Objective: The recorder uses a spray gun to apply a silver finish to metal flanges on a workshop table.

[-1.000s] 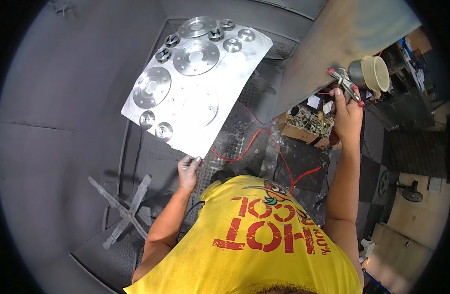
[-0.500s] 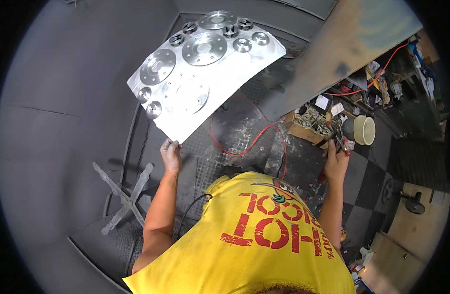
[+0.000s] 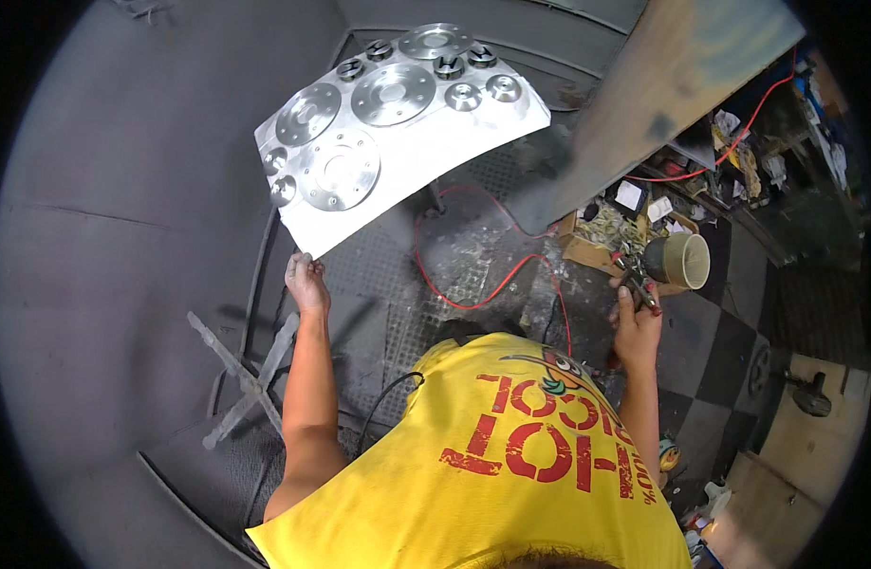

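Observation:
My left hand [image 3: 307,283] pinches the near corner of a white-covered board [image 3: 426,161], fingers closed on its edge. Several flat silver discs lie on the board, among them a large disc [image 3: 339,171] close to that corner and another large disc [image 3: 393,94] in the middle. Smaller round metal caps, such as a cap [image 3: 463,97], sit between and beside them. On the right, my right hand [image 3: 635,327] is wrapped round a spray gun [image 3: 639,287] with a pale-rimmed cup [image 3: 684,261]. The gun is apart from the board, and its trigger is hard to make out.
A red hose [image 3: 473,305] loops over the dusty floor. Behind the gun stands a cardboard box [image 3: 587,254] of scraps. A tall stained panel [image 3: 663,104] leans at the right, before cluttered shelves [image 3: 787,171]. A cross-shaped stand base [image 3: 250,384] is at the left.
The board has turned clockwise, its near corner shifting left and away with my left hand. My right hand and the spray gun have moved slightly left and nearer.

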`<state>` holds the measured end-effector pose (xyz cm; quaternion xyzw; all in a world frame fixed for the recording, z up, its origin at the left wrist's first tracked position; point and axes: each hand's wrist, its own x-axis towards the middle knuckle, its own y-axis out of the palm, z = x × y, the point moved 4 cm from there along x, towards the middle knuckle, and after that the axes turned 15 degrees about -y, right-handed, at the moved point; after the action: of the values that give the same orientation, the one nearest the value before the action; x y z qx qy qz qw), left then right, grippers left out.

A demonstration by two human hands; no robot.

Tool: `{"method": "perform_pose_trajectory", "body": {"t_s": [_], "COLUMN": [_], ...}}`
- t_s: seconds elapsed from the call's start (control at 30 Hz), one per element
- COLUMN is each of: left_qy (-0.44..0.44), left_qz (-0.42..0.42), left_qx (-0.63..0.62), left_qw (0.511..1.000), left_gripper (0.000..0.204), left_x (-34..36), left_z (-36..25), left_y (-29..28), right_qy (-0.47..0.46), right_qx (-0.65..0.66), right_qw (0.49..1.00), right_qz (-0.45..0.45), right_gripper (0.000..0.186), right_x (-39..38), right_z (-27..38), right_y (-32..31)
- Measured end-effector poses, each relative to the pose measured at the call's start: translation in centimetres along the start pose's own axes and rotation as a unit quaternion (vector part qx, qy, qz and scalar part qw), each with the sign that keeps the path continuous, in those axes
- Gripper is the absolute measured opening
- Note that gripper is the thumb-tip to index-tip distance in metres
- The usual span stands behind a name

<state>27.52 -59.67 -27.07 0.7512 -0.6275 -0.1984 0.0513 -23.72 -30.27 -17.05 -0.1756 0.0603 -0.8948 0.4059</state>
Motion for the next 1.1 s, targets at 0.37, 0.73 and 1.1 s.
{"method": "perform_pose_trajectory", "body": {"t_s": [0.37,0.73,1.1], "left_qy": [0.002,-0.126,-0.243], "left_qz": [-0.023,0.043,0.210], "left_qx": [-0.038,0.037,0.381], "left_qw": [0.999,0.990,0.867], "left_gripper": [0.010,0.029,0.022], "left_x": [0.3,-5.9,-15.7], "left_z": [0.2,6.6,16.8], "left_y": [-0.9,-0.3,0.3], "right_qy": [-0.120,-0.142,-0.184], "right_qx": [0.010,-0.012,-0.091], "right_qw": [0.986,0.948,0.931], "right_qz": [0.117,0.286,0.302], "right_gripper": [0.025,0.026,0.037], "right_x": [6.9,10.9,12.6], "right_z": [12.6,18.6,19.4], "right_y": [-0.2,5.4,7.6]}}
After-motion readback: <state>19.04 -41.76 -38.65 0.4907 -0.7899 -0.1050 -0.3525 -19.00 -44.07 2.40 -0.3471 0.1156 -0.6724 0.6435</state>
